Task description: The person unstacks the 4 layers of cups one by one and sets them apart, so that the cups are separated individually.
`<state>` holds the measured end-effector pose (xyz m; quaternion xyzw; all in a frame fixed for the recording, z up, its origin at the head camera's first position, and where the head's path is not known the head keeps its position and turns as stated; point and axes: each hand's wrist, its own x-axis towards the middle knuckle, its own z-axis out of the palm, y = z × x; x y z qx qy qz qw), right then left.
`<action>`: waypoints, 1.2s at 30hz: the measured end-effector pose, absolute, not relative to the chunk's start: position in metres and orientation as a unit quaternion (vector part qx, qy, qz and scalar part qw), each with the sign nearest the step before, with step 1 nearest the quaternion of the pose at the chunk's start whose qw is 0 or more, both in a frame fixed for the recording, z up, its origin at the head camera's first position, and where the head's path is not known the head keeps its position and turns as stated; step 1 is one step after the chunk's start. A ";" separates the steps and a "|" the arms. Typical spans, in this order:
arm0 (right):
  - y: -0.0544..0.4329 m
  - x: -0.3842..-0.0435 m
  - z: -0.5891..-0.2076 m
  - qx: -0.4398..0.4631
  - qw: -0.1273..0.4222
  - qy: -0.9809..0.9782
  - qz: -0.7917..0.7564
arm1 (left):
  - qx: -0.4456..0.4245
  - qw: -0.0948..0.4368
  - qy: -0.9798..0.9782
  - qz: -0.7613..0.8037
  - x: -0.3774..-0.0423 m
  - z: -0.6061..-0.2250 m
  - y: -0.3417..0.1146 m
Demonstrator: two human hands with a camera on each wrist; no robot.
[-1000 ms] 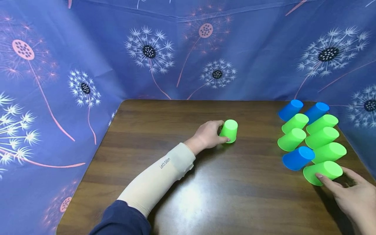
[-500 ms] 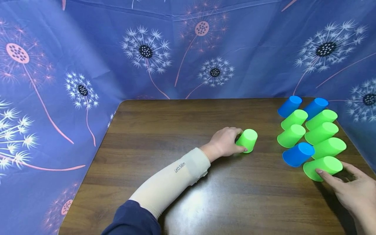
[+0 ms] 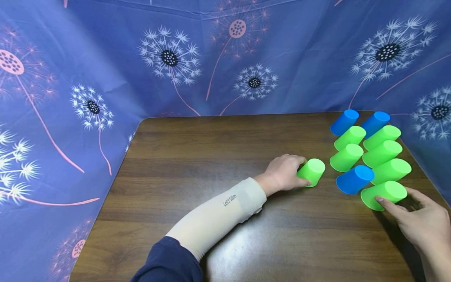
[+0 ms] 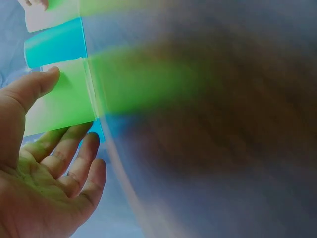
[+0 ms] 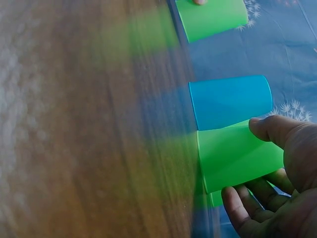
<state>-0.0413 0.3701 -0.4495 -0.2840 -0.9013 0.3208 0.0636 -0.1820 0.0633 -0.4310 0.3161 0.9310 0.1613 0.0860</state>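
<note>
In the head view my left hand (image 3: 284, 172) grips an upside-down green cup (image 3: 312, 173) from its left side, thumb in front. The left wrist view shows the thumb and fingers on either side of that green cup (image 4: 64, 96). My right hand (image 3: 421, 217) holds another upside-down green cup (image 3: 384, 195) at the near end of the right-hand group, thumb on its front. In the right wrist view this green cup (image 5: 237, 156) sits between thumb and fingers, beside a blue cup (image 5: 232, 102). That blue cup (image 3: 355, 179) stands just left of it in the head view.
Behind stand several more upside-down green cups (image 3: 382, 154) in two rows, with two blue cups (image 3: 344, 122) at the far end. The brown wooden table (image 3: 197, 152) meets a blue dandelion-print cloth (image 3: 211, 58) at the back and left.
My left hand has carried its green cup rightward and nearer, toward the group. My right hand stays at its cup. The head view has shifted slightly.
</note>
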 end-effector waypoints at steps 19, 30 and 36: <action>0.369 -0.038 -0.441 -0.268 0.048 -0.916 0.293 | 0.319 0.118 0.932 0.129 -0.165 -0.427 0.101; 0.375 -0.037 -0.445 -0.274 0.048 -0.910 0.309 | 0.323 0.117 0.931 0.125 -0.162 -0.431 0.110; 0.371 -0.038 -0.441 -0.283 0.042 -0.909 0.304 | 0.318 0.122 0.932 0.123 -0.162 -0.430 0.112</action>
